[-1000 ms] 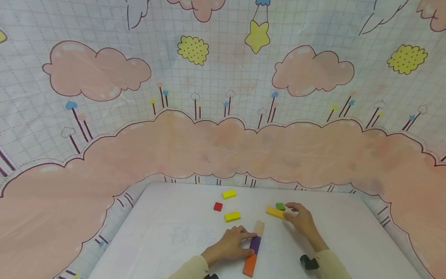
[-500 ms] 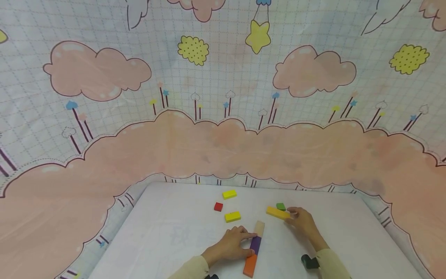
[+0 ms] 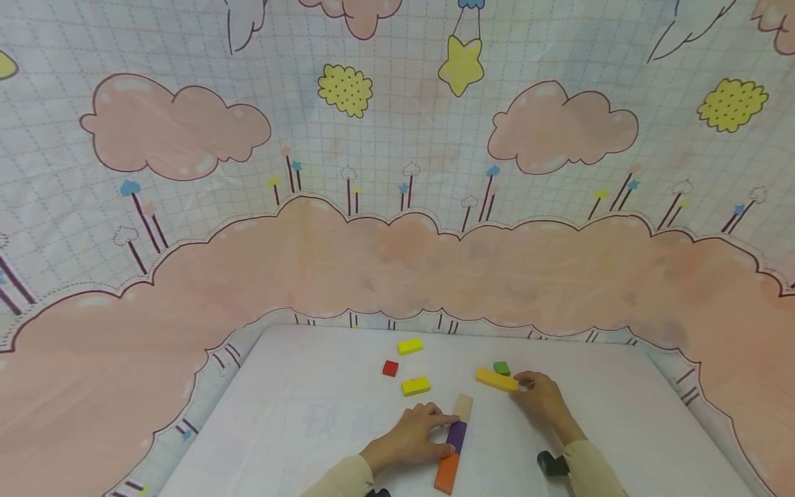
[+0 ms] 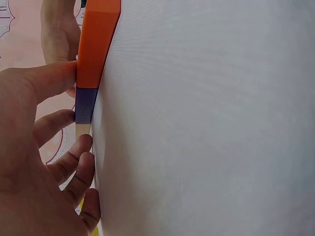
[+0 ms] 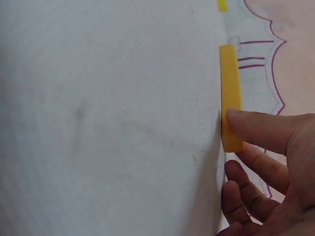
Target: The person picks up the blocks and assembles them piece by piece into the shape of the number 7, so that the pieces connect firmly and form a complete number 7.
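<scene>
On the white table, an orange block (image 3: 447, 473), a purple block (image 3: 456, 437) and a plain wooden block (image 3: 463, 407) lie end to end in a row. My left hand (image 3: 415, 436) rests against the row, its thumb at the orange-purple seam and index fingertip near the purple-wood seam. The other left fingers (image 4: 78, 179) are loosely bent beside the row. Farther right, my right hand (image 3: 542, 402) pinches the near end of a long amber-yellow block (image 3: 497, 379), thumb on one side and index finger behind it. A small green block (image 3: 502, 368) sits just beyond, partly hidden by the amber one.
Left of the amber block lie two yellow blocks (image 3: 415, 386) and a small red block (image 3: 390, 368). A dark device (image 3: 553, 464) sits at the right wrist. Behind the table (image 3: 298, 386) hangs a cloth printed with pink clouds (image 3: 565, 128).
My right hand's fingers have closed in on the end of the amber block, which has barely moved. The left hand and its row have stayed in place.
</scene>
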Demonstrator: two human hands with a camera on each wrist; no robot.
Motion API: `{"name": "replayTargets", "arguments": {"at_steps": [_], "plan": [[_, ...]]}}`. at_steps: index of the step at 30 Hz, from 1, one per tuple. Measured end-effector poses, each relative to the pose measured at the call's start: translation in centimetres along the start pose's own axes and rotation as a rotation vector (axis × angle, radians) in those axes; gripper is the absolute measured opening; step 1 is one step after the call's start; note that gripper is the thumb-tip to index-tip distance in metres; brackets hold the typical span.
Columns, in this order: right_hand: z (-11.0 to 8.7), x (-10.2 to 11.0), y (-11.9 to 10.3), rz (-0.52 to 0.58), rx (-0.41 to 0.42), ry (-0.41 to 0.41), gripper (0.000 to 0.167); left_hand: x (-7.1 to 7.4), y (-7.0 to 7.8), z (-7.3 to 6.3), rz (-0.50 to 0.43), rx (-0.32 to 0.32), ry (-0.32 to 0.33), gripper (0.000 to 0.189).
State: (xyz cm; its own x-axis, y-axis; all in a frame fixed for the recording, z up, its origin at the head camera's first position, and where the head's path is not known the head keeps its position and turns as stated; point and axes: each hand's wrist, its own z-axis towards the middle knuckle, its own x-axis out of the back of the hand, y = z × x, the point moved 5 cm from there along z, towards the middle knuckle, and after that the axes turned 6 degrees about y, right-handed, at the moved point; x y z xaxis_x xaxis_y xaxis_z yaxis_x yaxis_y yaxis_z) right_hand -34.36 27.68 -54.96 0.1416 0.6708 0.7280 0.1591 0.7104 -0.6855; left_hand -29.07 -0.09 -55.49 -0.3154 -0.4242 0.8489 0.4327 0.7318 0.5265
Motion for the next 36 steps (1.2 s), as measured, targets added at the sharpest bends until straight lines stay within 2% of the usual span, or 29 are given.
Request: {"name": "replayTargets", "arguments": {"at_steps": [19, 36], "plan": [[0.17, 0.35, 0.54, 0.025, 0.040, 0.005, 0.037, 0.24, 0.35, -0.22, 0.004, 0.013, -0.003, 0.052], [0.08, 0.52, 0.02, 0.188, 0.028, 0.001, 0.040, 0.02, 0.12, 0.02, 0.012, 0.016, 0.000, 0.052]]}}
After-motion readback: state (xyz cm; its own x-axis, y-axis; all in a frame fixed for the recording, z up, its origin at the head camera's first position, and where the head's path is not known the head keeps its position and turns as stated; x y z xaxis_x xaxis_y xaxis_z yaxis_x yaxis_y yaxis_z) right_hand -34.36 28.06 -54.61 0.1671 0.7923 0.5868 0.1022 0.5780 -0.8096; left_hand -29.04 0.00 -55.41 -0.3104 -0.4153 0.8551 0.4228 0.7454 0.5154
